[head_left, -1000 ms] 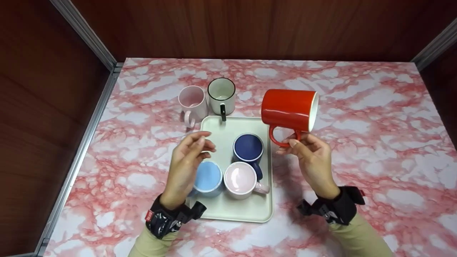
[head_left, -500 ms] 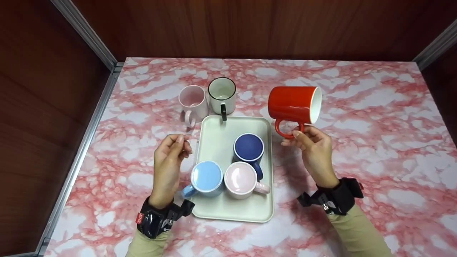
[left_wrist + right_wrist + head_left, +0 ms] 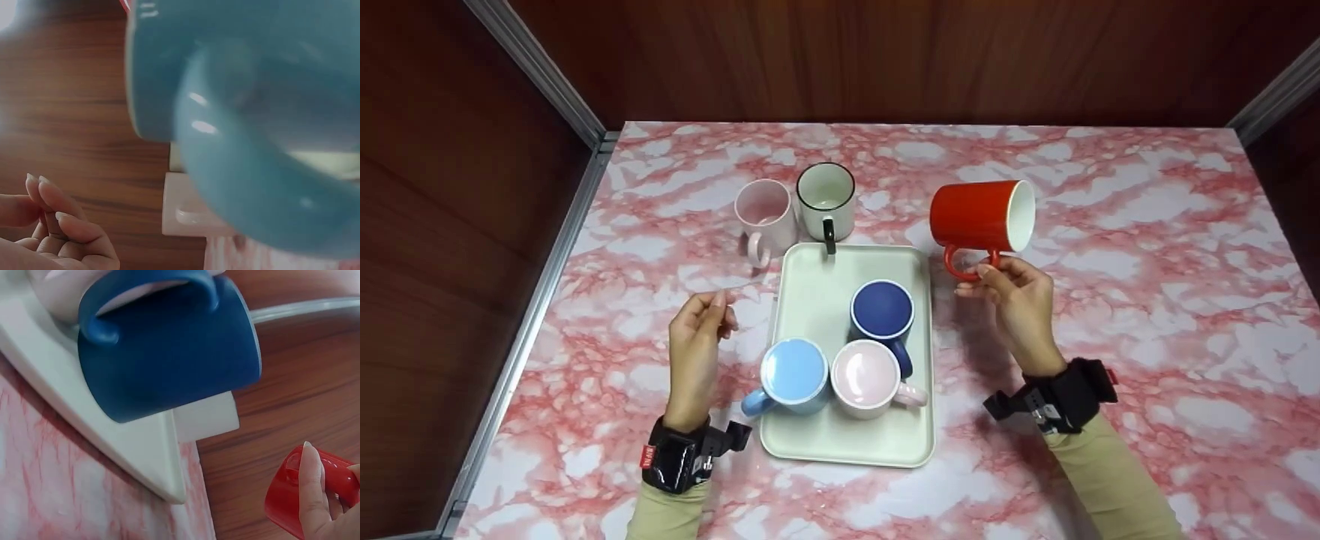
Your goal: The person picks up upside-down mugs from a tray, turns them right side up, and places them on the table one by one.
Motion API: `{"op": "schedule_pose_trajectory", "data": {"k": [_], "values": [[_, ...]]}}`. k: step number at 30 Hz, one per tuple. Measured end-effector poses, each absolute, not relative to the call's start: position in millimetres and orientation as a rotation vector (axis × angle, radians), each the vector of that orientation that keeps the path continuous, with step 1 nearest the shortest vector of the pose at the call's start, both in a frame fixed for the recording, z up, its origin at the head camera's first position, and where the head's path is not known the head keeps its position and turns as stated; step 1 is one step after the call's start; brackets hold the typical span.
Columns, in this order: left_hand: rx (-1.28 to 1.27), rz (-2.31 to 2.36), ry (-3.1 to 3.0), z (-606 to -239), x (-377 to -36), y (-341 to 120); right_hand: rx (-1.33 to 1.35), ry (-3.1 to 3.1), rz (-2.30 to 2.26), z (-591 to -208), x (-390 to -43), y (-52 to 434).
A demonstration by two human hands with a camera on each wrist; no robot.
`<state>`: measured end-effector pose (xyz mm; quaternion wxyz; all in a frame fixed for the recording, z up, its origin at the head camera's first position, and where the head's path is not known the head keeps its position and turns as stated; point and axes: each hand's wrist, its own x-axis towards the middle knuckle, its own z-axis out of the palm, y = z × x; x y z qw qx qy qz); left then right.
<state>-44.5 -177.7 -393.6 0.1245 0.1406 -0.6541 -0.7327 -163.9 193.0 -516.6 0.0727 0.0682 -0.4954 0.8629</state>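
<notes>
My right hand (image 3: 1024, 311) pinches the handle of a red mug (image 3: 971, 216), which is tipped on its side above the table, its white inside facing right. The right wrist view also has this red mug (image 3: 284, 495) at the lower right, partly covered by fingers. My left hand (image 3: 696, 360) hovers left of the tray with loosely curled fingers and nothing in them. Nearest to it is a light blue mug (image 3: 795, 371) on the cream tray (image 3: 817, 300), its handle to the left. A pale pink mug (image 3: 865, 375) and a dark blue mug (image 3: 883, 309) share the tray.
Behind the tray stand a pink mug (image 3: 765, 214) and a white mug with a black rim and handle (image 3: 826, 196), side by side. The table (image 3: 1147, 300) has a red-and-white marbled top. Brown wood-grain panels (image 3: 885, 60) border it at the back and sides.
My left hand has drawn back left, away from over the light blue mug and the tray. My right hand has carried the red mug slightly right and farther back.
</notes>
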Motion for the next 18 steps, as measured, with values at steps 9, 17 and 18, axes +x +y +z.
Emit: {"op": "schedule_pose_trajectory", "data": {"k": [9, 17, 18], "values": [[0.483, -2.132, -1.956, -410.7, -44.0, -187.8, 0.056, -1.574, 2.586, -474.3, -154.4, 173.8], [0.498, -2.119, -1.992, -419.6, -42.1, -191.3, -0.150, -1.737, 2.541, -428.4, -147.5, 155.2], [0.502, -2.117, -1.992, -420.4, -42.0, -191.6, -0.152, -1.756, 2.531, -428.6, -149.6, 154.5]]}}
